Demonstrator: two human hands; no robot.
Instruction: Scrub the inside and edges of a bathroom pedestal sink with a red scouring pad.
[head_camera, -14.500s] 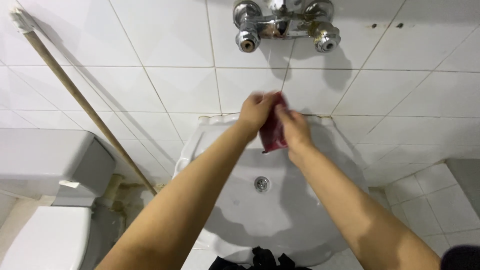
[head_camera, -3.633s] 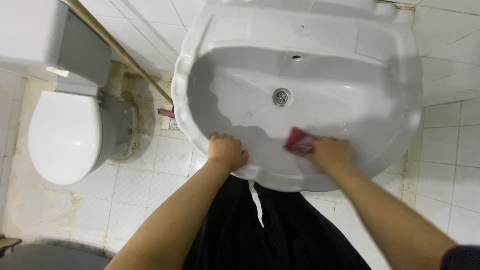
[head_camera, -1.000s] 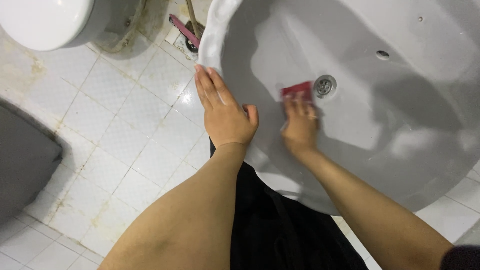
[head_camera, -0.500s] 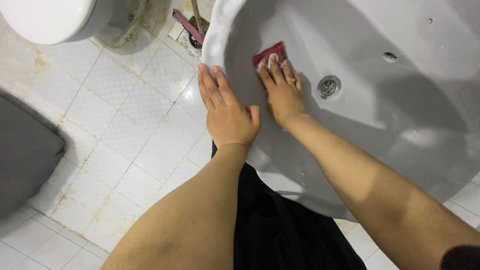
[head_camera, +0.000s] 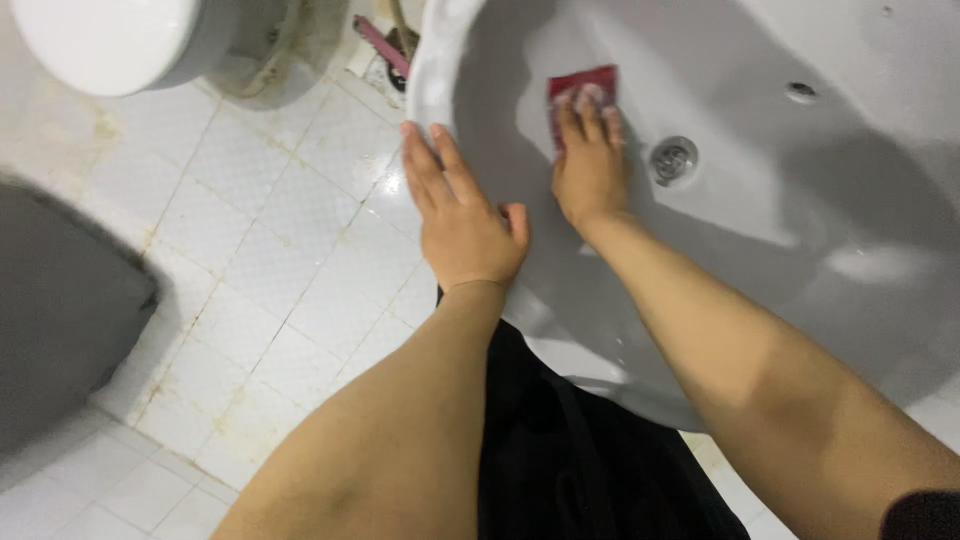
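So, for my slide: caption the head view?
Right hand presses red sponge inside white sink; left hand braces rim.

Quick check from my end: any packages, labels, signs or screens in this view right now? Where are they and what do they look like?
None in view: no package, label, sign or screen.
Nearest to one: the red scrubbing pad, flat and rectangular, pressed by the right hand against the inside of the white sink, left of the drain.
The left hand rests on the sink's rim.
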